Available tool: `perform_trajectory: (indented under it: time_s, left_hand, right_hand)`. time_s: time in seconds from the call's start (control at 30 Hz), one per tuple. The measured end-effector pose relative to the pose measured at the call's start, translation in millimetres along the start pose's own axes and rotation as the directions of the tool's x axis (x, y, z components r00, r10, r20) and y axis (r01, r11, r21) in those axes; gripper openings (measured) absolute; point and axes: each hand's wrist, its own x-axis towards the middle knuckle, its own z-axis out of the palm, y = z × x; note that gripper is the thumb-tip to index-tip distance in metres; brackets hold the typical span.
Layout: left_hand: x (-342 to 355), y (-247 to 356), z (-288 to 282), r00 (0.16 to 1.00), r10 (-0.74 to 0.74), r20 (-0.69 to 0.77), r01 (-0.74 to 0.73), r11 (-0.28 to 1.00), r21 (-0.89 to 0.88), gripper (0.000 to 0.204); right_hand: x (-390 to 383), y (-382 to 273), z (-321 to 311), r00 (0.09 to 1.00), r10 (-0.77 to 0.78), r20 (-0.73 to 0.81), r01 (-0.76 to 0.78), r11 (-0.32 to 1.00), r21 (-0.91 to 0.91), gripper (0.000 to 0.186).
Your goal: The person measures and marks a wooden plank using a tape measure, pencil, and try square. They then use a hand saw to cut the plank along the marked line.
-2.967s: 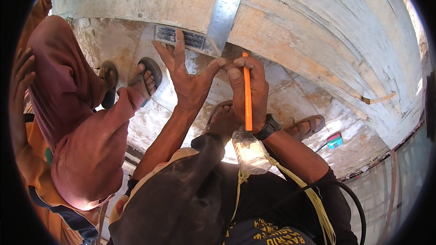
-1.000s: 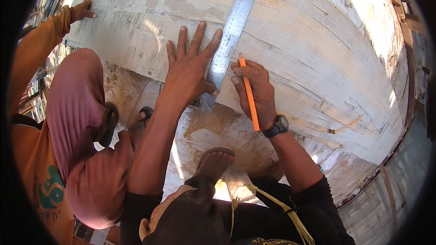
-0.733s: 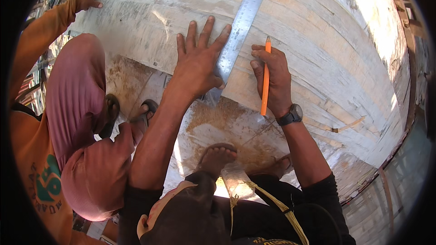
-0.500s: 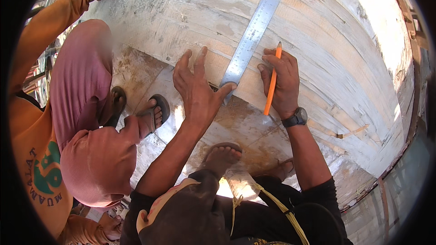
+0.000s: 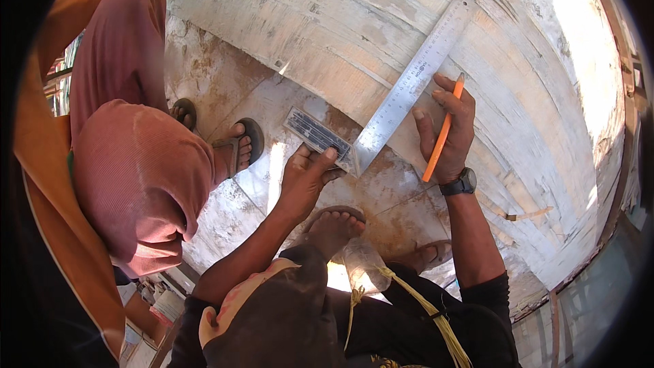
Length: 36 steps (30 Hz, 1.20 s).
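My left hand (image 5: 305, 180) grips the dark handle of a try square (image 5: 415, 80), thumb on top and fingers curled underneath. Its metal blade lies slantwise over a worn wooden board (image 5: 272, 10), while the handle sticks out past the board's near edge, above the floor. To the right of the blade, my right hand (image 5: 449, 138) holds an orange pencil (image 5: 444, 129) between thumb and fingers, its dark tip pointing up and away. That hand rests at or just above the board and wears a wristwatch.
At the left a person in mauve trousers (image 5: 129, 177) and orange sleeves sits close by, a hand at the board's far left. My sandalled foot (image 5: 334, 228) stands on the stained tile floor (image 5: 238, 82). A wood splinter (image 5: 530, 214) lies on the board at right.
My left hand has moved from the blade to the handle, which now shows off the board's edge. The square sits farther right in view. My right hand still holds the pencil.
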Motion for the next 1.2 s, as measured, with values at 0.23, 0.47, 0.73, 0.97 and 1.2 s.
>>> perform_trajectory:
  time_s: [0.23,0.47,0.73,0.97,1.2]
  left_hand:
    - [-27,1,16,0.895,-0.358,0.265,0.341,0.934,0.109,0.049]
    - [5,-21,14,0.899,0.028,0.437,-0.168,0.944,0.284,0.094]
    - [19,46,65,0.982,0.067,0.178,-0.065,0.998,-0.018,0.085]
    - [8,50,90,0.997,0.078,-0.028,-0.077,0.997,0.029,0.078]
    - [27,107,191,0.753,0.175,0.635,-0.343,0.927,0.151,0.074]
  right_hand:
    - [-33,-24,-63,0.747,-0.282,0.603,0.436,0.891,-0.124,0.043]
    - [-10,-27,-89,0.798,-0.46,0.39,0.541,0.831,-0.126,0.037]
    - [42,-66,-148,0.954,-0.112,-0.278,0.133,0.989,0.057,0.032]
    - [99,-110,-215,0.849,0.183,-0.495,-0.067,0.968,0.243,0.028]
    - [104,-131,-174,0.875,0.468,-0.122,-0.39,0.833,0.393,0.035]
